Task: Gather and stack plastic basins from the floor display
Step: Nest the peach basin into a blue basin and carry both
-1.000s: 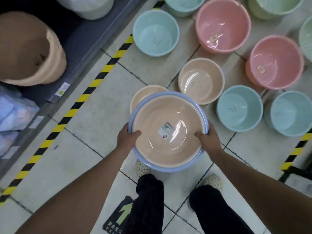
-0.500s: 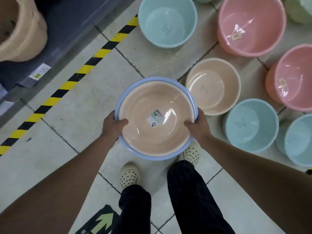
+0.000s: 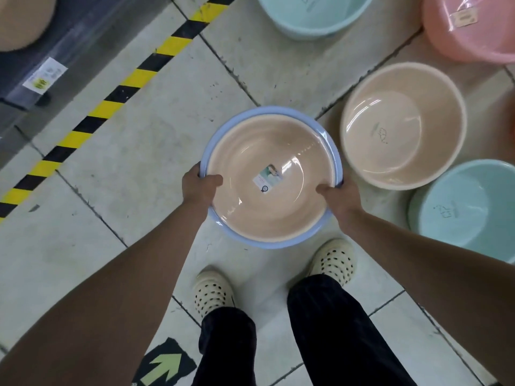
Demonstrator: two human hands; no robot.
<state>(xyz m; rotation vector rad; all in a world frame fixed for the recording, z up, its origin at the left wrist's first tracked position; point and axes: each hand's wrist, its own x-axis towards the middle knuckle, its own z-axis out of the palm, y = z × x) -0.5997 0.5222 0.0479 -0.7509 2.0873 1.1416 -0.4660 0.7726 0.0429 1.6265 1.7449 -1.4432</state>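
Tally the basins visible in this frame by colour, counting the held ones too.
Beige: 2, one held and one on the floor
Blue-rimmed, held under the beige one: 1
Light blue: 2
Pink: 1
Total: 6

Pale tiled floor with dark grout; diagonal yellow-black hazard tape borders a dark shelf base; green arrow sticker.

Yellow/black hazard tape runs diag. across tiled floor, dark shelf base w/ price tag top-left corner, green arrow sticker btm edge.
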